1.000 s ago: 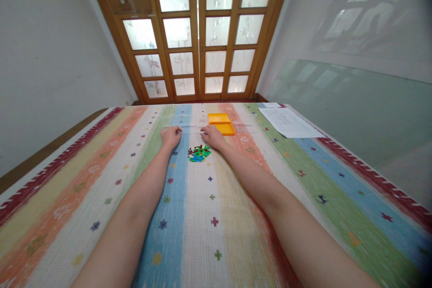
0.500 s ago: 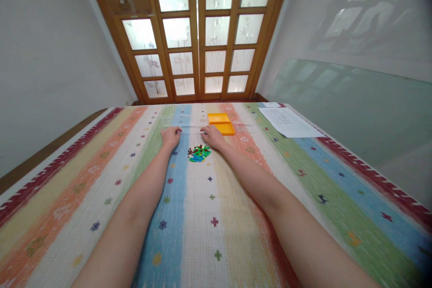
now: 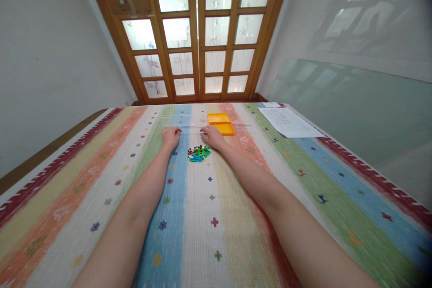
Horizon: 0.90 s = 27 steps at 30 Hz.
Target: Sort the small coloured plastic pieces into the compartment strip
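Observation:
My left hand [image 3: 171,137] rests on the striped tablecloth [image 3: 199,216] with its fingers loosely bent and slightly apart. I see nothing held in it. My right hand [image 3: 212,137] lies opposite, fingers pointing left and a little spread, also with no visible object in them. Just in front of both hands, closer to the right one, sits a small pile of green, blue and dark red pieces [image 3: 199,154], too small to tell their exact kind. An opened yellow plastic case [image 3: 226,129] lies behind my right hand, which partly covers its near left corner.
Faint clear edges, perhaps a transparent sheet [image 3: 192,127], cross the cloth around my fingertips. A printed paper [image 3: 290,121] lies at the far right, with another sheet [image 3: 271,105] behind it. Glazed wooden doors [image 3: 199,31] stand beyond the table.

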{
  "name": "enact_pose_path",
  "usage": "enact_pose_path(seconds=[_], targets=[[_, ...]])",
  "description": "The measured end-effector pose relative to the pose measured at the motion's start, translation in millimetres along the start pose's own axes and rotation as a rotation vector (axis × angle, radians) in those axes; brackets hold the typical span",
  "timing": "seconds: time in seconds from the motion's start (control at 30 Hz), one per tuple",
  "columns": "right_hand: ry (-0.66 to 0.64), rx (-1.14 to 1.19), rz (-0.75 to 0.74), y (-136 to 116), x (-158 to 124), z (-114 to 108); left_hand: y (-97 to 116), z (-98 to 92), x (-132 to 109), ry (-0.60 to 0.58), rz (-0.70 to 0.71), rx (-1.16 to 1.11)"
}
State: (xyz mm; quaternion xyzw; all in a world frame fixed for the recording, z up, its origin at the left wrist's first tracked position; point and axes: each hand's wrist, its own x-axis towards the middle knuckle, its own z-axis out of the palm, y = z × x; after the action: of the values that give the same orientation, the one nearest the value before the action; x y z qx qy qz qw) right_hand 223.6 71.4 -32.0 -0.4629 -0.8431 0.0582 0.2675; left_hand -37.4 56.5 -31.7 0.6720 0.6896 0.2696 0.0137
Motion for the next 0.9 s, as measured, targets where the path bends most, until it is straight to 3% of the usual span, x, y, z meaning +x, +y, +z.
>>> enact_pose_path(seconds=[0.9], targets=[[-0.01,0.002,-0.01,-1,0,-3,-13,12.7,5,0.068,0.056,-0.068]])
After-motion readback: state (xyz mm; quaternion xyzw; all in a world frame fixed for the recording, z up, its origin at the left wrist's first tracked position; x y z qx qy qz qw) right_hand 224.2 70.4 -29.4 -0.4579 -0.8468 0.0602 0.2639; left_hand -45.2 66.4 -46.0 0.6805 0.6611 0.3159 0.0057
